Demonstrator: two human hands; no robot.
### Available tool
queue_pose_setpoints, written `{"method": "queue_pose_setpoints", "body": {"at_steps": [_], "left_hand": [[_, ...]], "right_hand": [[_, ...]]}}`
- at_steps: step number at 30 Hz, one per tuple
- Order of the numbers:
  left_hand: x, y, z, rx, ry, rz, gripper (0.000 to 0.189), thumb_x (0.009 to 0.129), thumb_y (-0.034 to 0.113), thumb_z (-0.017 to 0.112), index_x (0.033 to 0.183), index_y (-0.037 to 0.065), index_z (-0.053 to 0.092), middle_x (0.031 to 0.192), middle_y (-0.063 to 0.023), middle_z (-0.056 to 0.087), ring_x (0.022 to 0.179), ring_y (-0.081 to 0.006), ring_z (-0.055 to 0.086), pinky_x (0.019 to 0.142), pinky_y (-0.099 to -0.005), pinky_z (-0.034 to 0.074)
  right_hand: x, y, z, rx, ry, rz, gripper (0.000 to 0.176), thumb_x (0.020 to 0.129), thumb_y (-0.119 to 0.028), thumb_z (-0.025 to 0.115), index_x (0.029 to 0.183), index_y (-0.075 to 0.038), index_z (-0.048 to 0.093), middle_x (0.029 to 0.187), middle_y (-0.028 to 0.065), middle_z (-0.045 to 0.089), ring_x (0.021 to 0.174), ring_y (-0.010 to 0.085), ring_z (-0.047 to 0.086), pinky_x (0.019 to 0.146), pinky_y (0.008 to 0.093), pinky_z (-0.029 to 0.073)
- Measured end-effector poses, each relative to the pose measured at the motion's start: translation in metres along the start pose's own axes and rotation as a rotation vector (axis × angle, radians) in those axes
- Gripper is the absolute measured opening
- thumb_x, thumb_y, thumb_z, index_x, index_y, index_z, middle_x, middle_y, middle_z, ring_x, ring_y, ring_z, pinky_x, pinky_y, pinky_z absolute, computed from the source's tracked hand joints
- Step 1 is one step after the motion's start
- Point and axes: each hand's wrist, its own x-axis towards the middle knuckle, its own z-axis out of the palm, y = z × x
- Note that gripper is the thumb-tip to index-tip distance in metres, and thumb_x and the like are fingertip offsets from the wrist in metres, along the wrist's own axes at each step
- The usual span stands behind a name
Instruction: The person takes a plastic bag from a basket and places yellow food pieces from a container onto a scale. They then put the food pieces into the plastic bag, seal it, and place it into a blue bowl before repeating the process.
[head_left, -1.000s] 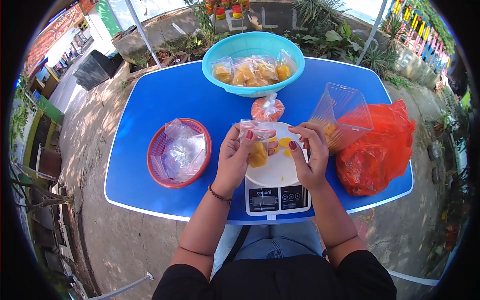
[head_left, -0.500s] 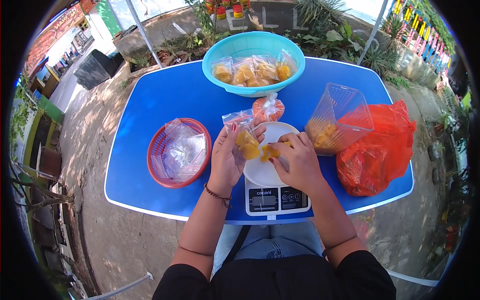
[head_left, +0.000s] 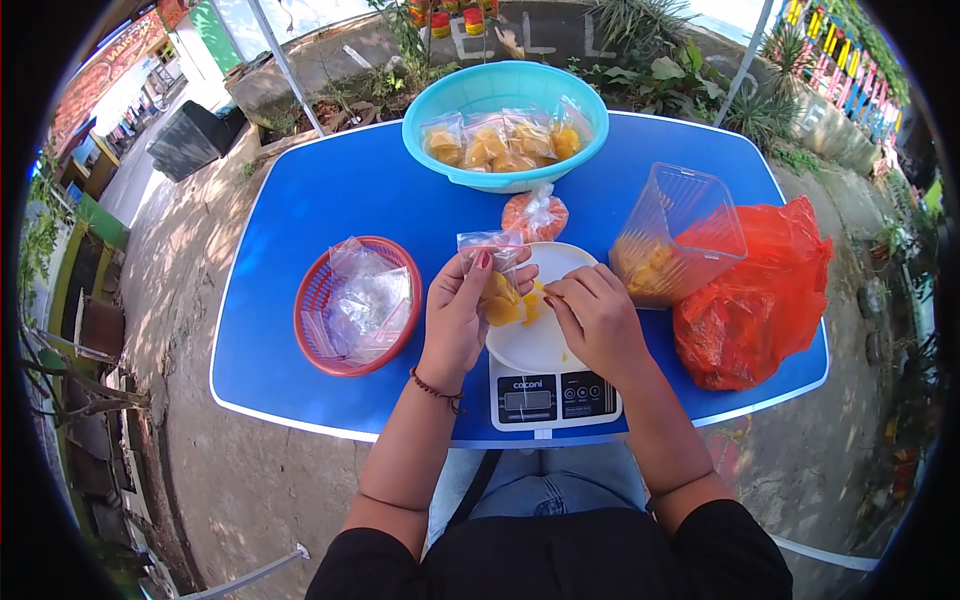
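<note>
My left hand [head_left: 458, 312] is closed around a small clear bag [head_left: 494, 262]. The thumb lies across the front face and the fingers wrap behind. The bag stands upright in this grip. Its red-striped mouth projects above the thumb, and the yellow fruit pieces [head_left: 503, 305] inside sit in the lower part, level with my palm.

My right hand [head_left: 597, 322] is just beside the bag, on its right. The fingers are curled inward and bunched, with the tips meeting the bag's side next to a yellow piece at the edge. I cannot tell whether this hand has hold of a piece or only touches the bag.

Both hands are over the white dish [head_left: 535, 345], which rests on the digital scale [head_left: 553, 395] at the near edge of the blue table [head_left: 330, 200]. The bag is over the dish's left part.

Surrounding items:
- Red basket [head_left: 318, 290] of empty clear bags, left of my left hand.
- Knotted orange bag [head_left: 535, 215], just beyond the dish.
- Teal bowl [head_left: 500, 85] holding filled bags, at the far edge.
- Clear tub [head_left: 690, 215], tilted, with yellow pieces at its bottom, leaning against a red plastic bag [head_left: 765, 295] on the right.
</note>
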Motion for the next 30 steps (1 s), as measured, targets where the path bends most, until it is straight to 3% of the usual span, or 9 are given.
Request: {"method": "queue_pose_setpoints", "body": {"at_steps": [5, 8, 12, 15, 18, 24, 27, 30], "left_hand": [[-0.001, -0.002, 0.0, 0.138, 0.012, 0.028, 0.021, 0.103, 0.016, 0.057, 0.114, -0.001, 0.062, 0.114, -0.0207, 0.07, 0.101, -0.0283, 0.072, 0.09, -0.0384, 0.06], [-0.003, -0.003, -0.001, 0.222, -0.015, 0.035, 0.02, 0.099, 0.01, 0.063, 0.114, -0.002, 0.062, 0.108, -0.0184, 0.072, 0.098, -0.0245, 0.073, 0.088, -0.0354, 0.061], [-0.008, -0.005, 0.003, 0.373, -0.089, 0.058, 0.025, 0.092, 0.002, 0.071, 0.115, -0.005, 0.063, 0.105, -0.0156, 0.073, 0.095, -0.0193, 0.073, 0.085, -0.0295, 0.061], [-0.01, -0.007, 0.005, 0.511, -0.149, 0.056, 0.03, 0.088, -0.003, 0.073, 0.116, -0.007, 0.063, 0.107, -0.0154, 0.073, 0.098, -0.0187, 0.072, 0.086, -0.0294, 0.06], [-0.011, -0.01, 0.007, 0.538, -0.179, 0.088, 0.034, 0.086, -0.006, 0.075, 0.117, -0.007, 0.063, 0.11, -0.0158, 0.071, 0.103, -0.0186, 0.07, 0.089, -0.0293, 0.06], [-0.009, -0.009, 0.006, 0.531, -0.185, 0.1, 0.037, 0.085, -0.006, 0.076, 0.119, -0.007, 0.063, 0.115, -0.016, 0.07, 0.106, -0.0178, 0.068, 0.091, -0.0286, 0.058], [-0.01, -0.008, 0.006, 0.546, -0.203, 0.09, 0.038, 0.085, -0.005, 0.076, 0.12, -0.006, 0.063, 0.115, -0.015, 0.07, 0.106, -0.0175, 0.068, 0.092, -0.0292, 0.057], [-0.01, -0.009, 0.005, 0.527, -0.26, 0.101, 0.034, 0.087, -0.003, 0.075, 0.119, -0.005, 0.064, 0.114, -0.0133, 0.07, 0.105, -0.0168, 0.068, 0.092, -0.0299, 0.058]], "right_hand": [[0.0, 0.005, 0.002, 0.089, 0.114, 0.057, 0.012, 0.084, 0.003, 0.068, 0.095, 0.0, 0.065, 0.09, 0.0126, 0.062, 0.084, 0.0299, 0.063, 0.073, 0.0385, 0.052], [0.001, -0.002, -0.003, 0.197, 0.201, 0.149, 0.009, 0.087, 0.007, 0.065, 0.095, 0.002, 0.063, 0.091, 0.0133, 0.063, 0.078, 0.0254, 0.065, 0.067, 0.0338, 0.053], [0.0, -0.001, 0.0, 0.319, 0.499, 0.119, 0.008, 0.091, 0.006, 0.064, 0.098, 0.003, 0.065, 0.092, 0.0102, 0.065, 0.07, 0.0148, 0.061, 0.063, 0.0268, 0.05], [-0.001, 0.0, -0.001, 0.395, 0.525, 0.104, 0.009, 0.091, 0.006, 0.065, 0.099, 0.003, 0.065, 0.091, 0.0107, 0.065, 0.07, 0.0154, 0.062, 0.064, 0.026, 0.05], [-0.002, -0.002, -0.007, 0.368, 0.368, 0.069, 0.008, 0.091, 0.005, 0.065, 0.098, 0.004, 0.066, 0.09, 0.0116, 0.065, 0.072, 0.0156, 0.063, 0.065, 0.0252, 0.051], [-0.001, -0.003, -0.002, 0.464, 0.493, 0.1, 0.007, 0.091, 0.006, 0.065, 0.098, 0.003, 0.067, 0.09, 0.0113, 0.065, 0.074, 0.0153, 0.064, 0.063, 0.0255, 0.05], [-0.001, -0.003, -0.006, 0.416, 0.386, 0.036, 0.011, 0.09, 0.007, 0.066, 0.1, 0.002, 0.067, 0.091, 0.0116, 0.066, 0.073, 0.019, 0.064, 0.062, 0.0266, 0.049], [-0.003, -0.005, -0.008, 0.36, 0.272, 0.02, 0.014, 0.088, 0.005, 0.066, 0.101, 0.002, 0.068, 0.094, 0.0128, 0.067, 0.081, 0.0238, 0.065, 0.07, 0.0315, 0.051]]}}
